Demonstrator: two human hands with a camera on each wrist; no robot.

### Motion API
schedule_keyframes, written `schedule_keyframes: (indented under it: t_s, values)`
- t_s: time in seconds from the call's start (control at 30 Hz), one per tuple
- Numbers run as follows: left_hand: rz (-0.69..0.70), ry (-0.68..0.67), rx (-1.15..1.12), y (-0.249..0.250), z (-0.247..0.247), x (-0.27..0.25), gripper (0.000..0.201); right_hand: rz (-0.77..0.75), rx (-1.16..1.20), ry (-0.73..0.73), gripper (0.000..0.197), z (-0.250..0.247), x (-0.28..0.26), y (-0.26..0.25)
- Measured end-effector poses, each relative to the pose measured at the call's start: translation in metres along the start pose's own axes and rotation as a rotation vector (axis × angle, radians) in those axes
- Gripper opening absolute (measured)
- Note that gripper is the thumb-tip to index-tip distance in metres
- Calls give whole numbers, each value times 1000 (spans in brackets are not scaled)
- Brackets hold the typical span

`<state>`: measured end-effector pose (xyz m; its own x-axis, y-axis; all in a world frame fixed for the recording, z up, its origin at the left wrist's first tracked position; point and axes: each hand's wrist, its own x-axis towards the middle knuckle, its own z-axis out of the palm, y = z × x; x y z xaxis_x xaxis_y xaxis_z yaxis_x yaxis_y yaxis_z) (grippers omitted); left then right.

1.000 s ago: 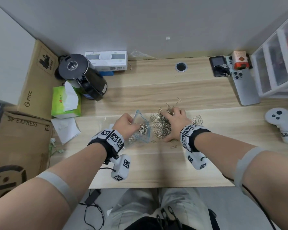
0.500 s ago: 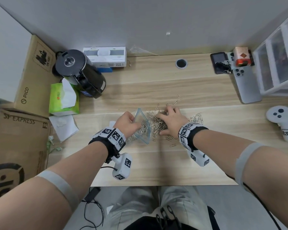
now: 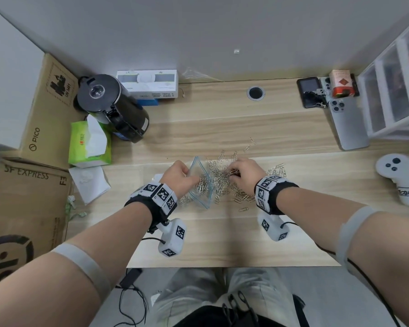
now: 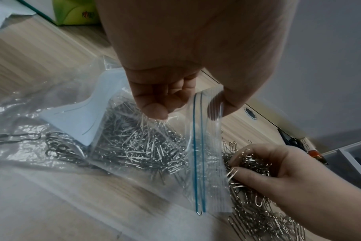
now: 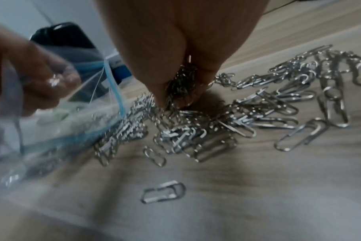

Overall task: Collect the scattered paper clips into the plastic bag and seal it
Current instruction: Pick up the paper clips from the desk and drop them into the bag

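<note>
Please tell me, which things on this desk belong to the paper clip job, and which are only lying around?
Part of the job:
plastic bag, held by the left hand
paper clips, gripped by the right hand

Just lying about:
kettle
tissue pack
phone
white controller
drawer unit

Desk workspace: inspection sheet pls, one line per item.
Surface: wooden desk, wood-grain top.
Job's things: plastic bag unsealed, mouth held open, many clips inside; paper clips heaped loose beside it, strays around.
Clutter: kettle, tissue pack, phone, white controller.
Hands: left hand holds the bag's rim; right hand grips a bunch of clips.
Cables: black cable on the floor.
Surroundings: cardboard boxes left, drawer unit right.
</note>
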<state>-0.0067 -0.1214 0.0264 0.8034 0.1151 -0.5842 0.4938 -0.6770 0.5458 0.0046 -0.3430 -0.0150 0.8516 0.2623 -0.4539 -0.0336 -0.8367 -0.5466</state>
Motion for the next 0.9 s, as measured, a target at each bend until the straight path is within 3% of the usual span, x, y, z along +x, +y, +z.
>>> schedule_keyframes:
  t_s: [0.17, 0.47, 0.73, 0.8, 0.9]
  values:
    - [-5, 13, 40, 8, -5, -3, 32, 82, 225, -64, 2, -16, 1, -16]
    - [7, 13, 34, 15, -8, 1, 23, 62, 411, -180, 18, 5, 6, -77]
    - [26, -6, 36, 10, -13, 3, 22, 53, 540, -288, 34, 13, 6, -84]
    - [14, -9, 58, 13, -15, 3, 19, 81, 644, -273, 29, 3, 6, -79]
    - [-26, -31, 118, 17, -24, 3, 10, 174, 685, -139, 15, -19, 9, -69]
